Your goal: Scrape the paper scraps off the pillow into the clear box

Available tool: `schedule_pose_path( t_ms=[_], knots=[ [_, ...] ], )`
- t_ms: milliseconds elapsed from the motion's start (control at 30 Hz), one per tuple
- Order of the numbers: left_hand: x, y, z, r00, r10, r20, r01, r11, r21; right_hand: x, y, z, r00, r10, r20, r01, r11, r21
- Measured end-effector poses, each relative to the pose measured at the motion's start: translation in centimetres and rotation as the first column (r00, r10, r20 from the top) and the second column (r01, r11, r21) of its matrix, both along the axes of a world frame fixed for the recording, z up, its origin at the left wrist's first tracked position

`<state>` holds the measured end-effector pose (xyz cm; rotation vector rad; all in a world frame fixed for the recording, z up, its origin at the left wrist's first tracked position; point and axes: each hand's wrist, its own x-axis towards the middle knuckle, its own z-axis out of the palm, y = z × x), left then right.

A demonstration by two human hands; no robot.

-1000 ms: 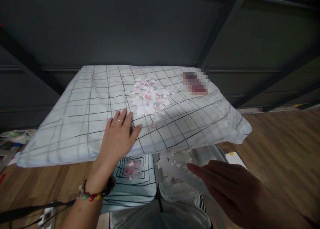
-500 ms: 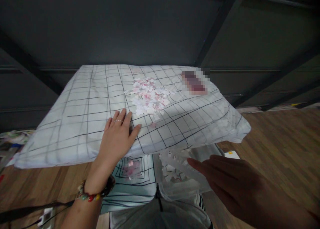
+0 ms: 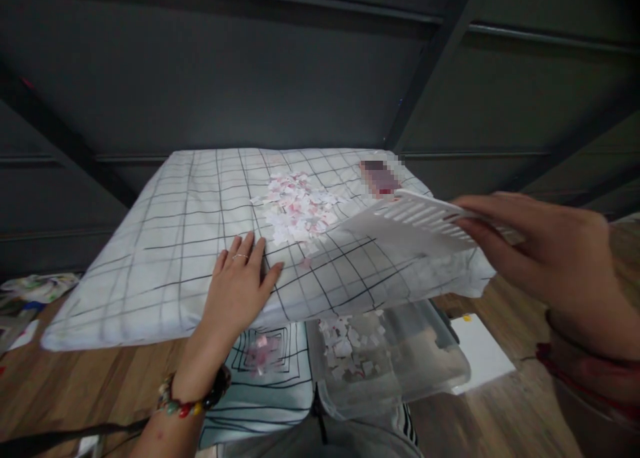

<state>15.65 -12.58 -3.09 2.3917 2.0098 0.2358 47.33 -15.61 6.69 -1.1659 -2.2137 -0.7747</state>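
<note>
A pile of torn white and pink paper scraps [image 3: 299,208] lies on the white checked cloth [image 3: 185,265] covering the table. My left hand [image 3: 240,278] rests flat on the cloth just in front of the pile, fingers spread, holding nothing. Between thumb and fingers, my right hand [image 3: 545,258] grips a thin white plastic board with slots [image 3: 425,225] along its upper edge. The board is tilted above the right side of the table, its far end near the scraps. Below the table edge, a clear plastic bin [image 3: 420,371] contains more white scraps on its left side.
A blurred-out reddish flat object [image 3: 380,178] lies at the table's back right. Left of the bin is a pale blue patterned surface [image 3: 270,391] with pink scraps on it. A white flat panel [image 3: 483,351] sits on the wooden floor at right. Dark wall panels [image 3: 250,71] stand behind the table.
My right hand has risen from over the bin to above the table's right side, with the slotted board now plainly visible. My left hand stays on the cloth. The view has tilted slightly up.
</note>
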Motion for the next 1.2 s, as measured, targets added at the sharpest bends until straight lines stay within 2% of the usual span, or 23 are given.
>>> schedule_pose_path(
  t_ms=[133, 267, 433, 533, 633, 833, 1000, 1200],
  knots=[
    [0.0, 0.0, -0.1, 1.000, -0.001, -0.001, 0.001, 1.000, 0.004, -1.1, 2.7, -1.2, 0.995, 0.088, 0.035, -0.088, 0.996, -0.001],
    [-0.1, 0.0, -0.2, 1.000, -0.004, 0.006, 0.004, 1.000, 0.009, -2.1, 3.5, -2.0, 0.989, 0.149, 0.012, -0.149, 0.989, -0.011],
    [0.0, 0.0, 0.0, 1.000, 0.001, -0.003, -0.001, 1.000, -0.001, -2.7, 3.2, -1.7, 0.990, 0.138, -0.030, -0.138, 0.990, -0.001],
    [-0.1, 0.0, -0.1, 1.000, -0.002, -0.003, 0.002, 1.000, -0.001, -2.8, 3.1, -1.9, 0.981, 0.189, -0.047, -0.189, 0.982, -0.013],
    [-0.1, 0.1, -0.1, 1.000, -0.002, -0.002, 0.002, 1.000, 0.002, -2.7, 3.0, -2.1, 0.969, 0.243, -0.035, -0.244, 0.969, -0.033],
    [0.0, 0.0, 0.0, 1.000, 0.004, 0.004, -0.004, 1.000, -0.008, -2.6, 2.4, -2.2, 0.970, 0.243, -0.029, -0.244, 0.969, -0.044],
    [0.0, 0.0, 0.0, 1.000, -0.003, 0.012, 0.003, 1.000, 0.024, -3.6, 1.8, -2.5, 0.958, 0.285, 0.026, -0.285, 0.959, 0.008],
    [0.0, -0.1, -0.1, 1.000, -0.011, 0.022, 0.011, 0.999, 0.033, -4.1, 0.8, -1.9, 0.956, 0.290, 0.034, -0.290, 0.957, -0.004]
  ],
)
